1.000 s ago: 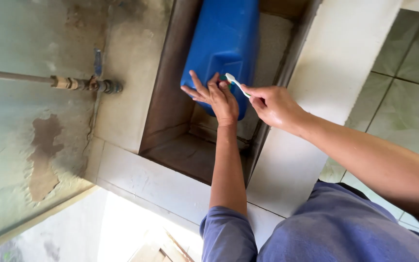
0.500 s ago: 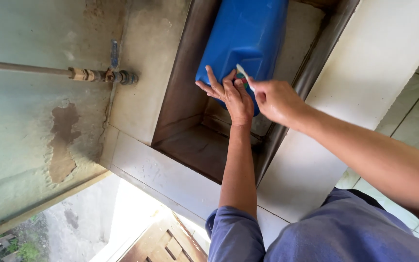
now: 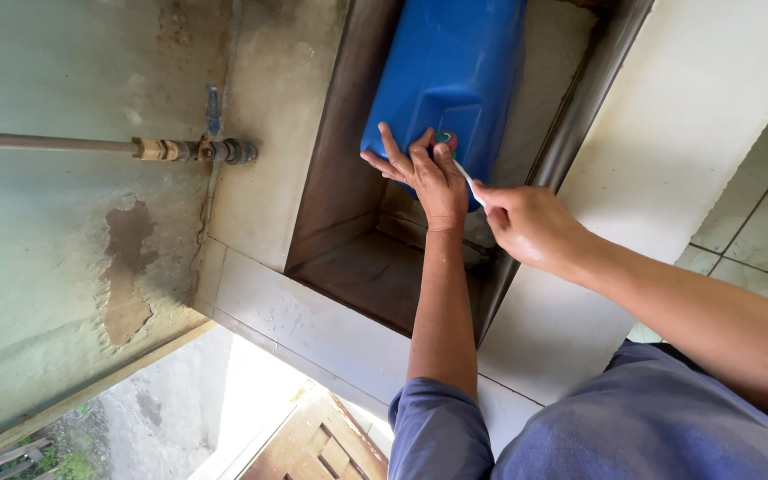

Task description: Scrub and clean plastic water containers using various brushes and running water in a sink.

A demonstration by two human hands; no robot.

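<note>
The left hand (image 3: 421,171) lies flat with fingers spread on the lower end of a blue plastic jug (image 3: 452,71), which sits inside a concrete basin (image 3: 348,267) directly beneath and beyond both hands. Just beside it, the right hand (image 3: 531,227) is closed around the handle of a toothbrush (image 3: 466,173), whose head reaches over the left fingers to the jug. Well off to the left hand's side, a metal pipe with a tap (image 3: 193,148) runs along the stained wall (image 3: 64,267).
</note>
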